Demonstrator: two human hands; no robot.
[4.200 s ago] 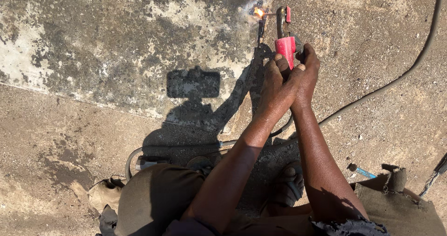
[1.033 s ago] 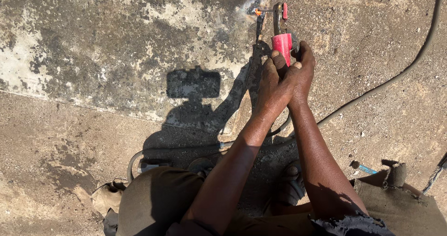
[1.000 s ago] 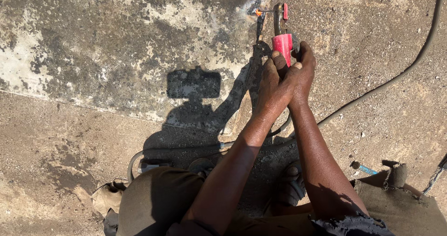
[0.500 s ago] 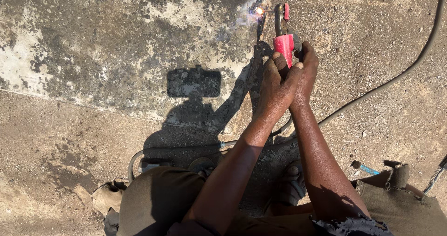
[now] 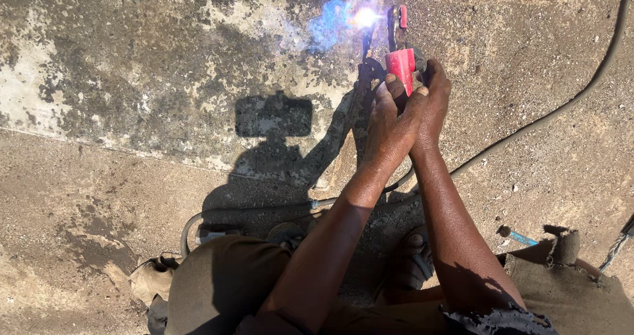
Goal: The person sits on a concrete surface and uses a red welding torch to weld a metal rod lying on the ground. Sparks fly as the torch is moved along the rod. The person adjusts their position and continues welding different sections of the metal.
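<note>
Your left hand (image 5: 389, 120) and right hand (image 5: 432, 100) clasp the red holder (image 5: 401, 63); the arc (image 5: 365, 18) burns, weld unfinished.

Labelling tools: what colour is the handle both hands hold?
Red handle, clearest in the head view.

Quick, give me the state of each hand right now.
Left hand: closed on the red electrode holder.
Right hand: closed on the same red electrode holder, against the left hand.
</note>
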